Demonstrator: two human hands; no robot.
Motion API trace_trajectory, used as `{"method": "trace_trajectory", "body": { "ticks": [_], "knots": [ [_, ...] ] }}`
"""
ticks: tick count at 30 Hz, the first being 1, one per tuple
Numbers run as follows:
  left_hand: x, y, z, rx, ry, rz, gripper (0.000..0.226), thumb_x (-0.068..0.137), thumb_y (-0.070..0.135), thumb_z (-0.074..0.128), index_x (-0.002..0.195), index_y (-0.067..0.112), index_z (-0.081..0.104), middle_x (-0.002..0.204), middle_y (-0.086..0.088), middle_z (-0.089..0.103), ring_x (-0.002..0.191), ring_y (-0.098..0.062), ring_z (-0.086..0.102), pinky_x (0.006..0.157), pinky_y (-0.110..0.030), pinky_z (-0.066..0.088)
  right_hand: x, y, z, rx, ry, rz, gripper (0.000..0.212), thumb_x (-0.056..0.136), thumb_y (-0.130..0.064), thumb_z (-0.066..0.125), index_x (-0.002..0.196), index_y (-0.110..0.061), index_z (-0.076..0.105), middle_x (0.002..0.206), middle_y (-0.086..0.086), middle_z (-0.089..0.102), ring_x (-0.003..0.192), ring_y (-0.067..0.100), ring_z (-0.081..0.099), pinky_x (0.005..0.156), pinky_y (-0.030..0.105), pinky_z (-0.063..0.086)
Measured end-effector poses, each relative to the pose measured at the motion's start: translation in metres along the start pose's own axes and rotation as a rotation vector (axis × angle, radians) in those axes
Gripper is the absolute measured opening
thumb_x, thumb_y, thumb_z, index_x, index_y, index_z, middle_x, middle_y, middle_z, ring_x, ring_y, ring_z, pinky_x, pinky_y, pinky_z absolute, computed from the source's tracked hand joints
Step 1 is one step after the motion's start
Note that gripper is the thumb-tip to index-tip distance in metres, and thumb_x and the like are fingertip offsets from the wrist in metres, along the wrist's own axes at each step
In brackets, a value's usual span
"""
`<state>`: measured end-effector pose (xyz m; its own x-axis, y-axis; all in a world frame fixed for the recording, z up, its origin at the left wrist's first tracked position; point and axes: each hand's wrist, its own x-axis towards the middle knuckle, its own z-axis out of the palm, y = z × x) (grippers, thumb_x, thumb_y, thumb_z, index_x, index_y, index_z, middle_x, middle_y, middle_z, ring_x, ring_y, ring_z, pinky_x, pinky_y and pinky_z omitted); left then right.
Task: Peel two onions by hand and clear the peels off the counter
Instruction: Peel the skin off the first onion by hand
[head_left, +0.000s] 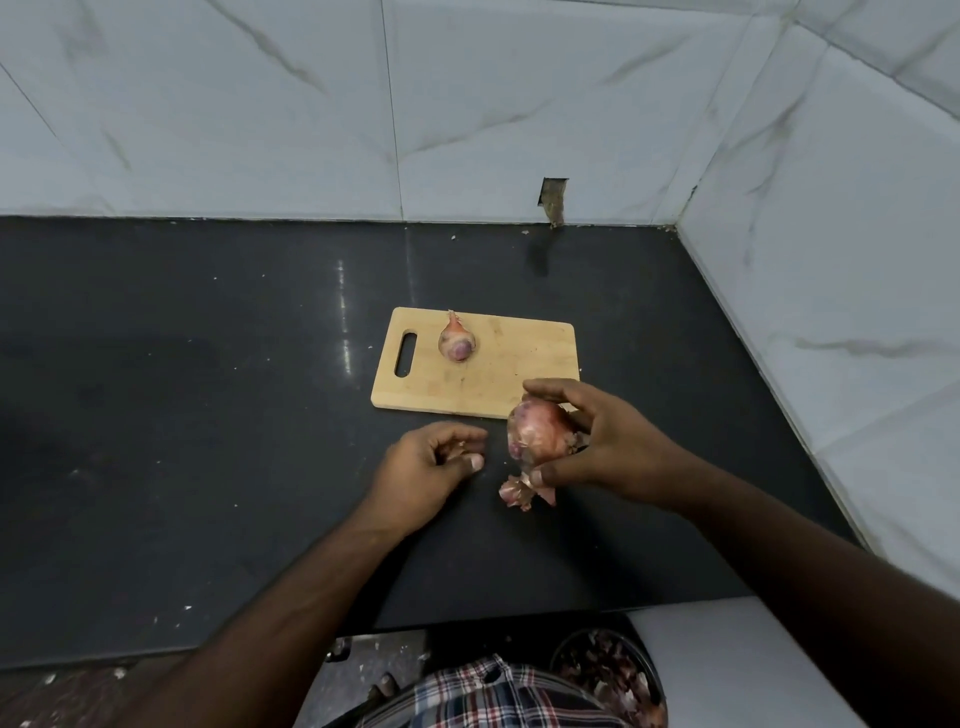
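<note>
My right hand (608, 441) grips a red onion (540, 434) just above the dark counter, in front of the wooden cutting board (514, 369). Loose papery skin (522, 491) hangs from the onion's underside, by my right thumb. My left hand (431, 465) hovers a short way left of that onion, its fingers curled, with what looks like a small scrap of peel between thumb and fingertips. A second red onion (457, 340), still in its skin, lies on the board near the handle slot.
The black counter (208, 415) meets marble-tiled walls at the back and right. A dark bin (613, 675) holding onion peels stands on the floor below the counter's front edge, beside my checked clothing. Small crumbs dot the counter.
</note>
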<state>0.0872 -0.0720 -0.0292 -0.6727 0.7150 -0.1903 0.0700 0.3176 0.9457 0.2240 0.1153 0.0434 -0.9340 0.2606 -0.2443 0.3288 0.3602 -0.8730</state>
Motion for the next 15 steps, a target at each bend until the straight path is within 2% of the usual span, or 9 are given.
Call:
{"method": "trace_trajectory", "body": {
  "ticks": [2, 5, 7, 9, 10, 12, 14, 15],
  "knots": [
    [0.001, 0.005, 0.001, 0.142, -0.038, 0.063, 0.039, 0.083, 0.016, 0.078, 0.118, 0.032, 0.071, 0.105, 0.016, 0.074, 0.099, 0.0, 0.068, 0.093, -0.027, 0.053, -0.002, 0.002, -0.004, -0.019, -0.016, -0.001, 0.086, 0.063, -0.024, 0.093, 0.138, -0.033, 0.052, 0.133, -0.014, 0.055, 0.124, 0.008, 0.056, 0.1, 0.035, 0.054],
    [-0.004, 0.019, 0.0, 0.249, -0.068, 0.096, 0.06, 0.082, 0.019, 0.075, 0.137, 0.038, 0.058, 0.118, 0.026, 0.063, 0.11, 0.005, 0.057, 0.101, -0.026, 0.048, -0.003, 0.0, -0.006, -0.057, -0.021, -0.024, 0.086, 0.063, -0.024, 0.092, 0.139, -0.033, 0.052, 0.134, -0.014, 0.055, 0.123, 0.005, 0.055, 0.101, 0.035, 0.053],
    [-0.009, 0.026, -0.001, 0.291, 0.003, 0.135, 0.064, 0.081, 0.024, 0.067, 0.142, 0.038, 0.051, 0.135, 0.025, 0.051, 0.128, 0.0, 0.042, 0.11, -0.029, 0.038, -0.003, -0.003, -0.005, -0.085, -0.003, -0.044, 0.085, 0.065, -0.021, 0.092, 0.139, -0.033, 0.051, 0.134, -0.016, 0.054, 0.123, 0.005, 0.055, 0.1, 0.032, 0.054],
    [-0.015, 0.031, -0.003, 0.264, 0.118, 0.157, 0.065, 0.075, 0.039, 0.057, 0.14, 0.04, 0.052, 0.148, 0.024, 0.041, 0.137, -0.003, 0.029, 0.109, -0.031, 0.032, -0.002, -0.007, -0.003, -0.116, 0.029, -0.071, 0.085, 0.066, -0.019, 0.091, 0.139, -0.033, 0.051, 0.132, -0.019, 0.053, 0.122, 0.002, 0.053, 0.099, 0.028, 0.053],
    [-0.017, 0.033, -0.003, 0.203, 0.16, 0.163, 0.063, 0.076, 0.041, 0.056, 0.139, 0.04, 0.053, 0.147, 0.022, 0.044, 0.136, -0.002, 0.032, 0.105, -0.029, 0.035, -0.002, -0.008, -0.001, -0.133, 0.043, -0.083, 0.085, 0.067, -0.019, 0.091, 0.14, -0.033, 0.051, 0.131, -0.02, 0.052, 0.121, 0.001, 0.052, 0.097, 0.026, 0.053],
    [-0.02, 0.039, -0.003, -0.012, 0.135, 0.119, 0.056, 0.088, 0.038, 0.065, 0.142, 0.034, 0.05, 0.131, 0.01, 0.06, 0.117, -0.005, 0.055, 0.09, -0.028, 0.048, 0.0, -0.01, 0.004, -0.136, 0.065, -0.106, 0.085, 0.067, -0.018, 0.09, 0.141, -0.032, 0.05, 0.132, -0.019, 0.053, 0.121, 0.0, 0.052, 0.096, 0.026, 0.053],
    [-0.023, 0.049, 0.0, -0.287, -0.05, -0.022, 0.062, 0.089, 0.036, 0.069, 0.146, 0.028, 0.045, 0.121, -0.001, 0.067, 0.099, -0.017, 0.07, 0.078, -0.032, 0.058, 0.002, -0.008, 0.012, -0.09, 0.073, -0.13, 0.085, 0.067, -0.014, 0.089, 0.141, -0.03, 0.051, 0.133, -0.016, 0.055, 0.122, 0.002, 0.053, 0.099, 0.031, 0.053],
    [-0.024, 0.052, 0.001, -0.42, -0.147, -0.098, 0.065, 0.086, 0.033, 0.069, 0.146, 0.026, 0.044, 0.123, -0.004, 0.067, 0.1, -0.024, 0.072, 0.08, -0.036, 0.06, 0.003, -0.007, 0.016, -0.055, 0.063, -0.14, 0.086, 0.066, -0.012, 0.089, 0.142, -0.029, 0.051, 0.134, -0.014, 0.056, 0.124, 0.004, 0.054, 0.101, 0.035, 0.052]
  ]
}}
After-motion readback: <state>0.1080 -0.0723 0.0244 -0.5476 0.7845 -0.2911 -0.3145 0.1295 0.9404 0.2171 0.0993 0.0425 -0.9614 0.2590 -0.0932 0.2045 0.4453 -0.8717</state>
